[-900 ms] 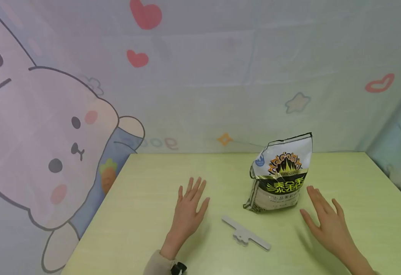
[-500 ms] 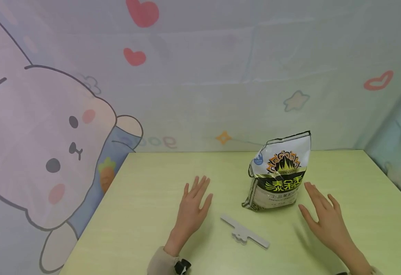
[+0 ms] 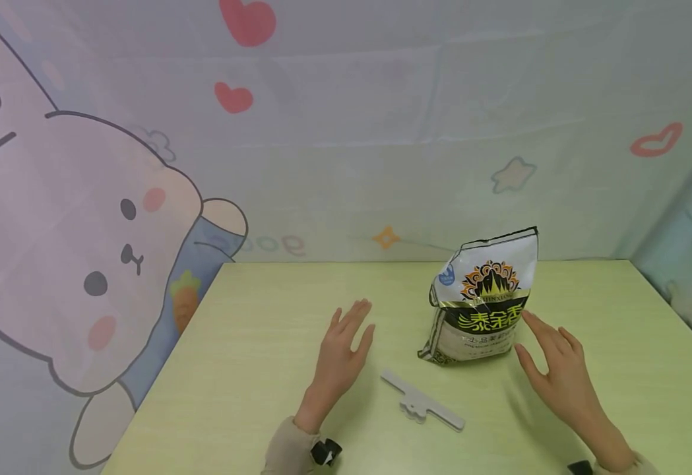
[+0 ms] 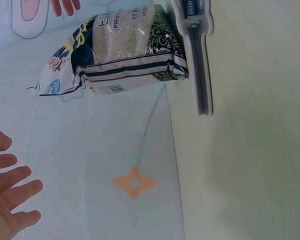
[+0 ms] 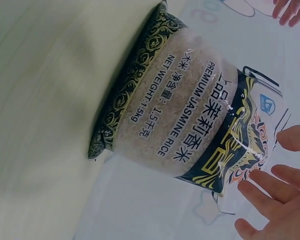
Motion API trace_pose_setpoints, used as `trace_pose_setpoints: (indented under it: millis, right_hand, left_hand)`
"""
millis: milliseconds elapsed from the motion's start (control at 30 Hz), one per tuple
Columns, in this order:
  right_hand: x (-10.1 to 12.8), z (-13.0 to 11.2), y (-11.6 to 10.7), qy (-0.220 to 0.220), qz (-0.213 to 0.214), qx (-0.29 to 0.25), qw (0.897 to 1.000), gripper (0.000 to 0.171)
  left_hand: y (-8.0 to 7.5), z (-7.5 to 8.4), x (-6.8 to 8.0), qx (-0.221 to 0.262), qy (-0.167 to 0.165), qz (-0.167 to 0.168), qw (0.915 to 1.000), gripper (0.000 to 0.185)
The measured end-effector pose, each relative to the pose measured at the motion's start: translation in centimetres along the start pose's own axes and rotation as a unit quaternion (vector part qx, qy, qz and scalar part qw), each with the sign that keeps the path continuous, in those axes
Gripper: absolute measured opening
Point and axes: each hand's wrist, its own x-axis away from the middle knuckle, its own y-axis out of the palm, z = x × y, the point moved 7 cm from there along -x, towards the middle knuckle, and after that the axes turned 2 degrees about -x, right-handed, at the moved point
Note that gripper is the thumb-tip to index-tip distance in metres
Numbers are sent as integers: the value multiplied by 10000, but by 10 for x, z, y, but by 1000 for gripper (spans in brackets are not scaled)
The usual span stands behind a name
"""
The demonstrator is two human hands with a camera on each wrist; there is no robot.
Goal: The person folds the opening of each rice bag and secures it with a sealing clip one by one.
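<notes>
green table (image 3: 262, 343): rice bag (image 3: 485, 297) upright, right hand (image 3: 550, 373) near, perhaps touching.

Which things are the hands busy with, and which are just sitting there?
Part of the work:
- bag of jasmine rice, standing upright, right hand close beside it
- grey sealing clip, lying flat between the hands
- left hand, raised, holding nothing

Just there:
- green table
- bunny backdrop
</notes>
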Motion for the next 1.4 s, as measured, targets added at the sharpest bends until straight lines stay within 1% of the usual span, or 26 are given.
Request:
trace_pose_setpoints:
  millis: [133,233,367,467,700,800,933,1033,1167,1300,1400]
  right_hand:
    - [-4,-2,0,-60,98,-80,9999,48]
    - [-7,-4,0,-66,166,-147,9997,47]
    - [-10,-7,-1,-103,295,-251,9992,45]
    - [-12,-9,-1,-120,375,-296,9988,42]
    - [-18,-10,2,29,225,-391,9990,43]
    - [-21,-13,1,-132,363,-447,9983,39]
    - [-27,-18,0,-441,643,-505,9957,47]
    - [-31,-20,0,-566,752,-515,9942,48]
    - [-35,-20,1,-592,742,-504,9942,45]
    - [-40,-21,2,-598,674,-516,9946,38]
    - [-43,-23,4,-602,648,-527,9947,37]
  left_hand:
    - [1,3,-4,123,56,88,9999,35]
    - [2,5,-6,173,34,70,9998,34]
    - [4,6,-8,148,47,58,9999,33]
    - [6,7,-9,129,125,106,9998,32]
    - [12,10,-12,58,197,137,9997,31]
    - [12,13,-14,-1,287,219,9993,30]
    - [11,16,-17,-112,444,394,9982,28]
    - [11,17,-18,-182,508,438,9976,28]
    - [14,17,-20,-246,558,415,9973,27]
    - [16,18,-24,-286,727,445,9959,26]
    - [17,20,-27,-324,820,436,9952,26]
